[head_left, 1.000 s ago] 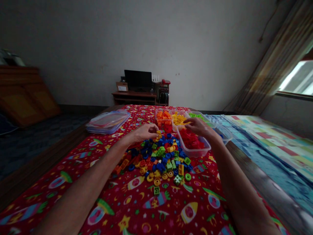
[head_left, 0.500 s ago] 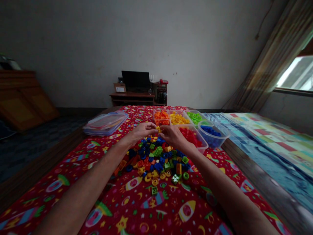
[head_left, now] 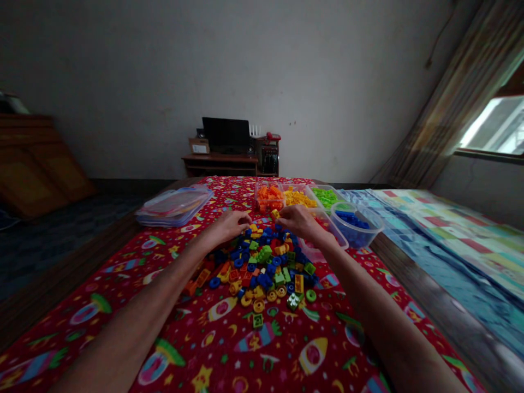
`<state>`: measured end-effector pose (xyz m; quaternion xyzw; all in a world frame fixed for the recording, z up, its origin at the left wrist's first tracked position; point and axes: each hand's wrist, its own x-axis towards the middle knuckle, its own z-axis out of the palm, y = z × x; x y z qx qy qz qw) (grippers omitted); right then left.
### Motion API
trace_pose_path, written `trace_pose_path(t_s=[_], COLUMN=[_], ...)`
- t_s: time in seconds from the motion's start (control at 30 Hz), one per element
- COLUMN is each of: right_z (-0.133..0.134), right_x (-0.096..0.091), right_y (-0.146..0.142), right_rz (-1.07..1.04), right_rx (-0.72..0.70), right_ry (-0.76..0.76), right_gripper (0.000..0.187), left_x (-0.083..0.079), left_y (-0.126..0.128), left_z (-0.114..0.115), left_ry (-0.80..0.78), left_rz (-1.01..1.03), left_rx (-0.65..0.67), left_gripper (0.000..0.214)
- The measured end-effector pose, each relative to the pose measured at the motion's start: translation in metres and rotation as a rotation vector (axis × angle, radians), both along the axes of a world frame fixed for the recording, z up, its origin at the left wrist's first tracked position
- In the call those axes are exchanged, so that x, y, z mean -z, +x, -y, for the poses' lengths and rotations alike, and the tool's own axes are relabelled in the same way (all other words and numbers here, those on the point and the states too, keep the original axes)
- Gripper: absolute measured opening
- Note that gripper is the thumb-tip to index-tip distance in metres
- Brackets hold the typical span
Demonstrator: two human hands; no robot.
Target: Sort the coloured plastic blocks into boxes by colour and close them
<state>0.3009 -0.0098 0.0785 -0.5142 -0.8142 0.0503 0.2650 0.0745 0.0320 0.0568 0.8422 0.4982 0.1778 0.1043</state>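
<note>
**A:** What are you holding in your right hand (head_left: 301, 221)?

**B:** I am pinching a small yellow brick (head_left: 275, 214) between my thumb and fingertips, and the hand is clamping firmly on it. I am holding it in the air over the far edge of the pile of bricks (head_left: 262, 267), just in front of the orange tub (head_left: 268, 197).

**A:** And what is the other hand doing?

**B:** My left hand (head_left: 229, 226) is lying knuckles up on the far left edge of the pile. Its fingers are curling down among the blue and yellow pieces. I cannot tell whether it is gripping one, because the fingertips are hiding underneath. The two hands are sitting near each other, with a gap between them.

**A:** How are the tubs standing?

**B:** The orange tub, the yellow tub (head_left: 298, 197) and the green tub (head_left: 327, 195) are standing side by side in a row beyond the pile. The blue bowl (head_left: 357, 225) is sitting to the right of my wrist. The red tub (head_left: 336, 236) is showing only partly, since my right forearm is covering most of it.

**A:** What else is lying about?

**B:** A stack of lids (head_left: 174, 204) is lying off to the left on the red cloth (head_left: 245, 349) with its rocket print. Everything here is resting on that cloth. Far back, a desk (head_left: 223, 161) with a dark monitor (head_left: 226, 132) is standing against the wall.
</note>
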Motion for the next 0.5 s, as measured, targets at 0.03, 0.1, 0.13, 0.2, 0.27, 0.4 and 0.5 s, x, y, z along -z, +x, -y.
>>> trace_pose_path(t_s=[0.03,0.1,0.13,0.2,0.27,0.4,0.5], right_z=[-0.007,-0.026,-0.037,-0.059,-0.075,-0.076,-0.055], right_x=[-0.004,-0.015,-0.021,-0.030,-0.035,-0.028,-0.014], right_y=[0.005,0.017,0.024,0.038,0.048,0.044,0.020], right_rz=[0.001,0.016,0.033,0.070,0.115,0.193,0.204], right_rx=[0.028,0.120,0.180,0.305,0.403,0.409,0.212], right_ry=[0.015,0.042,0.051,0.050,0.041,0.083,0.037], right_gripper=[0.026,0.025,0.025,0.024,0.026,0.032,0.027], left_x=[0.001,0.005,0.007,0.013,0.019,0.029,0.029], left_y=[-0.001,-0.003,-0.003,-0.002,0.000,0.005,0.007], left_z=[-0.001,-0.002,-0.002,-0.004,-0.005,-0.008,-0.008], left_ry=[-0.004,-0.019,-0.024,-0.028,-0.037,-0.046,-0.036], left_rz=[-0.034,-0.069,-0.069,-0.037,0.021,0.077,0.094], left_rx=[-0.011,-0.018,-0.017,0.011,0.081,0.145,0.085], left_gripper=[0.027,0.033,0.037,0.043,0.046,0.044,0.036])
